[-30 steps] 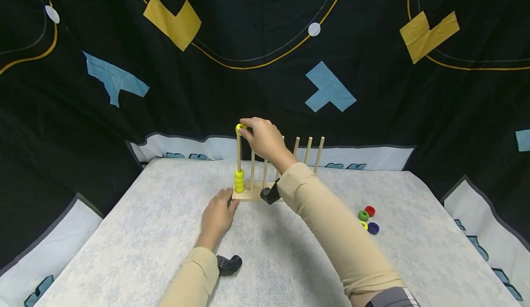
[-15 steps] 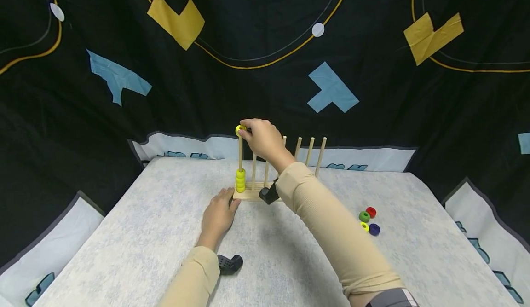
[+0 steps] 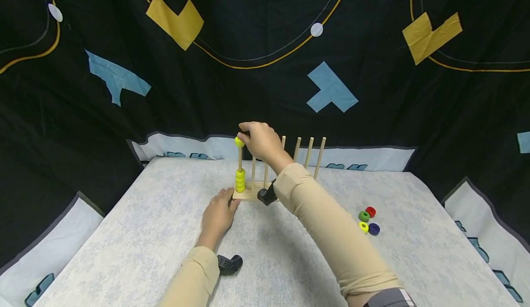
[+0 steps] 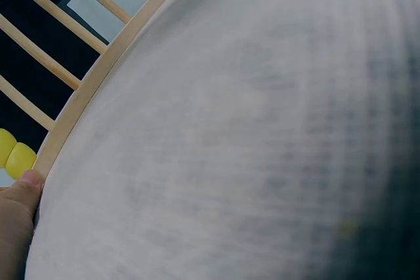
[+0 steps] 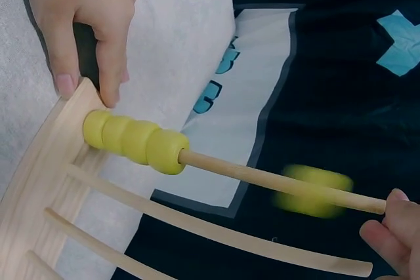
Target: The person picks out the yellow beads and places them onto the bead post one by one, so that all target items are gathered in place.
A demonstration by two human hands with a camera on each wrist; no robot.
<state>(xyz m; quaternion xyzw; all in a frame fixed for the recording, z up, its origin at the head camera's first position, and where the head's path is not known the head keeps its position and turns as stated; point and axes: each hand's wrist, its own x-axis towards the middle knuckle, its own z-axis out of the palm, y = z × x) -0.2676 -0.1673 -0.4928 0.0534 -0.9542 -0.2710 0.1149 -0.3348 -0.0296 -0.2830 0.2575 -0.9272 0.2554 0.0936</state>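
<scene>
A wooden abacus stand with upright rods has its base (image 3: 248, 196) on the table. Several yellow beads (image 3: 239, 181) are stacked at the bottom of its leftmost rod. Another yellow bead (image 3: 239, 142) is around the upper part of that rod, blurred in the right wrist view and apart from the fingers. My right hand (image 3: 264, 145) is at the rod's top, thumb and forefinger spread with no bead between them; whether they touch the rod tip is unclear. With thumb and finger on either side of the base's left end, my left hand (image 5: 85, 4) pinches it.
Loose beads lie on the table right of my right sleeve: red (image 3: 370, 211), green (image 3: 364, 216), yellow (image 3: 363, 227) and dark blue (image 3: 374, 229). The stand's other rods (image 3: 320, 157) carry no visible beads. A black curtain (image 3: 256, 95) hangs behind the table.
My right hand held the yellow bead at the rod's top; now it has let go, and the bead has dropped a little down the rod. My left hand stays put.
</scene>
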